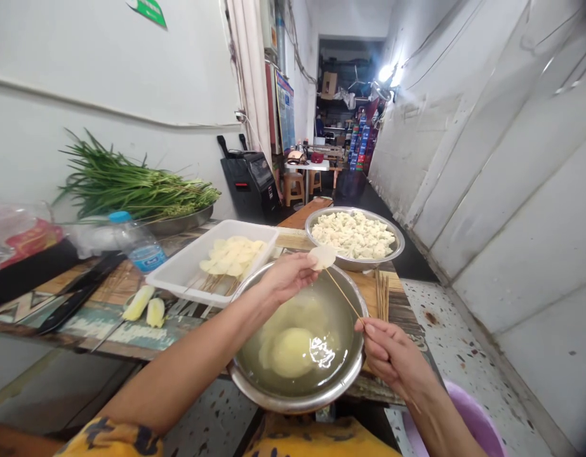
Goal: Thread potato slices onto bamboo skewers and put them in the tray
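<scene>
Between the thumb and fingers of my left hand is a thin, pale potato slice, held above the far rim of a metal bowl. My right hand pinches a wooden skewer near its lower end, at the bowl's right side. The skewer's upper end meets the slice; whether it pierces it cannot be made out. Cloudy water fills the bowl, with more potato slices lying in it. Left of the bowl, a white plastic tray contains skewered slices.
Loose skewers lie right of the bowl. Behind stands a basin of cauliflower florets. At left are a water bottle, a black-handled knife, two pale vegetable pieces and green chives. A purple tub stands on the floor.
</scene>
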A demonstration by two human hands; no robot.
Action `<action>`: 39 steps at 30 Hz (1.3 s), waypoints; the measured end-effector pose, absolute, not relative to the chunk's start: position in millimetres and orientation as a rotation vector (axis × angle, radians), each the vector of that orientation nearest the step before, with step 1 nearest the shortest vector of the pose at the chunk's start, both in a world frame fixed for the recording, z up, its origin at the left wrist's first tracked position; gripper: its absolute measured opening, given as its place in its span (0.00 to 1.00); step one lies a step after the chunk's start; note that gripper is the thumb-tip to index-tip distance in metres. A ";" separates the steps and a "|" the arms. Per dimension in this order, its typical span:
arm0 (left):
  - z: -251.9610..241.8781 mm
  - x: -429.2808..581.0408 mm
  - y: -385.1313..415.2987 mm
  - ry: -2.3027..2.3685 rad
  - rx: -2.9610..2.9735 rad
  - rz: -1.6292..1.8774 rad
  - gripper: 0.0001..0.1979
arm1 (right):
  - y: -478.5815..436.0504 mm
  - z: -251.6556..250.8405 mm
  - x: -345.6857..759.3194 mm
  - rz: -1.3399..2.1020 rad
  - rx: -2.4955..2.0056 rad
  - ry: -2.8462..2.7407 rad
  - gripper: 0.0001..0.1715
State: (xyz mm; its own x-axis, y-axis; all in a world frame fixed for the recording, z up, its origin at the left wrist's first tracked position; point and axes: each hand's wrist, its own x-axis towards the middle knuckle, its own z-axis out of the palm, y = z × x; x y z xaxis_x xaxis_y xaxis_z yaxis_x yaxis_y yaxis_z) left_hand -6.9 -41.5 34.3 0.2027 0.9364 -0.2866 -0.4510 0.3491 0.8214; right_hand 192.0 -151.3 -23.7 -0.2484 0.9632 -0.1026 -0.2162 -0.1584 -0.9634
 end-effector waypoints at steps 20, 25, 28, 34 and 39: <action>39.3 -5.2 -46.8 0.811 0.637 1.031 0.07 | -151.6 -14.1 183.9 1.719 -0.877 -0.970 0.13; 35.5 -2.9 -48.9 0.807 0.711 1.058 0.06 | -152.0 -14.1 177.7 1.593 -0.958 -0.970 0.13; 32.3 -2.2 -47.4 0.795 0.735 1.065 0.03 | -156.1 -14.4 176.9 1.400 -1.086 -1.122 0.16; 30.8 1.8 -51.7 0.842 0.851 1.223 0.05 | -163.0 -13.3 175.3 1.381 -1.113 -1.125 0.22; 31.5 6.9 -59.3 0.920 0.973 1.365 0.10 | -168.9 -10.1 167.4 1.430 -1.110 -1.064 0.23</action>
